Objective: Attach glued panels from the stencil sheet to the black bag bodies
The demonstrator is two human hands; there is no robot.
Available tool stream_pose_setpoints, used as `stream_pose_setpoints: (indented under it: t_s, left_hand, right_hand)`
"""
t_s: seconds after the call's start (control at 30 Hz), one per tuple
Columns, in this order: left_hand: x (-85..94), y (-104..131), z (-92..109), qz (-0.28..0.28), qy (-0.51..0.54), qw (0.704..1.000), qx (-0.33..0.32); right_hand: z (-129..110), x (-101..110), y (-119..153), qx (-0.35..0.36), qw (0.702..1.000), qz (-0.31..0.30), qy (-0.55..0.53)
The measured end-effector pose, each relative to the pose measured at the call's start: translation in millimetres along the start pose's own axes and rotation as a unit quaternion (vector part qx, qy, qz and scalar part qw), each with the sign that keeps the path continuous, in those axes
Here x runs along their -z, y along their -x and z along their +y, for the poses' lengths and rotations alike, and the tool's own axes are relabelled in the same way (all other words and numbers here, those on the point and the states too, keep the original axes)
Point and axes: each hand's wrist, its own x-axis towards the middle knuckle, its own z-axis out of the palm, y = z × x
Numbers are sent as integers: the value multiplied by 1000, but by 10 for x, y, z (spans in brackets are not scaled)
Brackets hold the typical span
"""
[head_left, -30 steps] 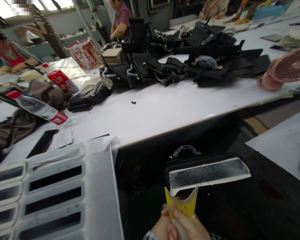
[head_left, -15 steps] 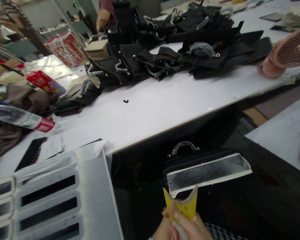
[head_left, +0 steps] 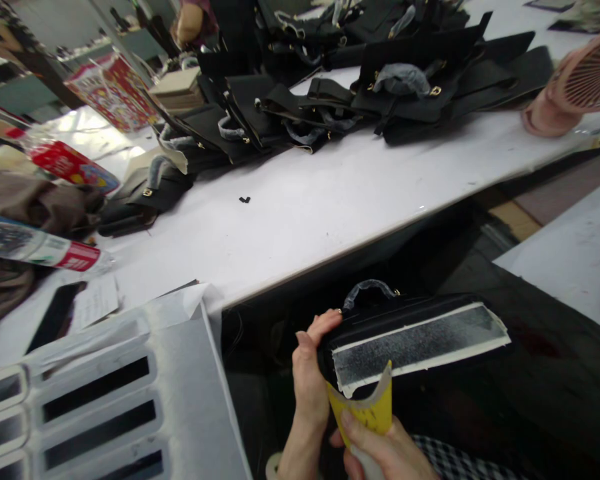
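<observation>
My right hand (head_left: pixel 375 447) is wrapped round a yellow scraper-like tool (head_left: pixel 373 408) with a concave edge, its tips near the lower left of a panel. That dark grey panel (head_left: pixel 420 343) has whitish edging and lies on the side of a black bag (head_left: pixel 405 310). A plastic-wrapped handle (head_left: pixel 367 285) arches from the bag's top. My left hand (head_left: pixel 313 370) rests against the bag's left end, fingers spread and reaching toward the handle's base.
White sheets with dark strips (head_left: pixel 100 400) lie at lower left. Beyond, a white table (head_left: pixel 280 227) bears many black bags (head_left: pixel 405 87), a bottle (head_left: pixel 45 247) and a pink fan (head_left: pixel 575 87). A person (head_left: pixel 195 23) stands behind.
My left hand has moved from beside the right hand up to the bag's left end, and its fingers have opened. The yellow tool remains in my right hand. The view has shifted slightly.
</observation>
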Motion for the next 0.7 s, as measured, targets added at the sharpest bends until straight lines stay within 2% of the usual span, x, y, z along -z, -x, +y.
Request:
stream_pose_setpoints:
  t_s: [0.07, 0.1, 0.43, 0.7]
  left_hand:
    - [-36, -11, 117, -57, -73, 994, -61]
    - [-52, 5, 151, -63, -93, 991, -68]
    - [-122, 50, 176, -11, -115, 993, -33]
    - [-190, 70, 131, 35, -118, 992, -33]
  right_hand:
    - [-6, 7, -8, -2, 1000, -8, 8]
    - [-8, 17, -11, -2, 1000, -10, 9]
    - [-133, 205, -19, 32, 994, -79, 74]
    - [-187, 280, -67, -7, 988, -54, 142]
